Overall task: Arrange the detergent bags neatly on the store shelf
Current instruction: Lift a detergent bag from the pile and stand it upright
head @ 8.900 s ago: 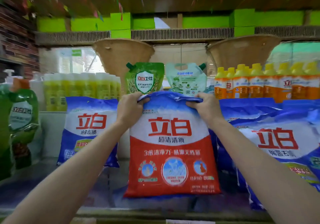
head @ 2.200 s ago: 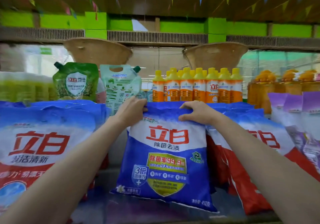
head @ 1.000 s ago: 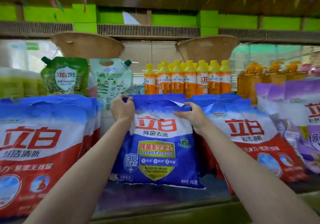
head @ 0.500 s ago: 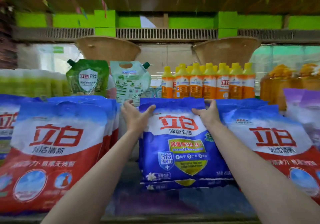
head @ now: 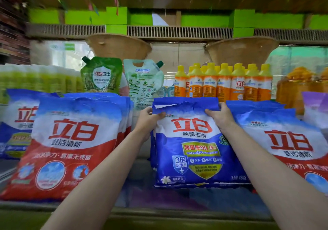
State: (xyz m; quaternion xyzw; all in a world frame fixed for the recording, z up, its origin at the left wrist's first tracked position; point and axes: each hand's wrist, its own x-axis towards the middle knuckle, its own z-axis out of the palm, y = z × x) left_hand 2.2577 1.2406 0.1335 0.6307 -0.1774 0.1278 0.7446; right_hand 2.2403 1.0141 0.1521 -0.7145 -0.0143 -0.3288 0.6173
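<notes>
Your left hand [head: 148,117] and right hand [head: 219,115] grip the blue detergent bag [head: 193,151] by its crumpled top corners. It stands upright on the shelf [head: 138,199], red lettering facing you.

I see the middle detergent bag [head: 193,151] mostly deep blue, with a white cloud-like band under its blue top, red brand characters and a yellow-green shield panel lower down. The bag on my left [head: 65,148] has a blue top, a white middle with red characters and a red lower half carrying pale blue round pictures. The bag on my right [head: 287,144] repeats that blue, white and red scheme. Behind them I see a green pouch [head: 101,77] with a white shield, a pale mint pouch [head: 143,82], and orange bottles [head: 223,84] with yellow caps. A lilac bag [head: 315,105] shows at the far right. Bright green blocks [head: 116,22] line the top.
</notes>
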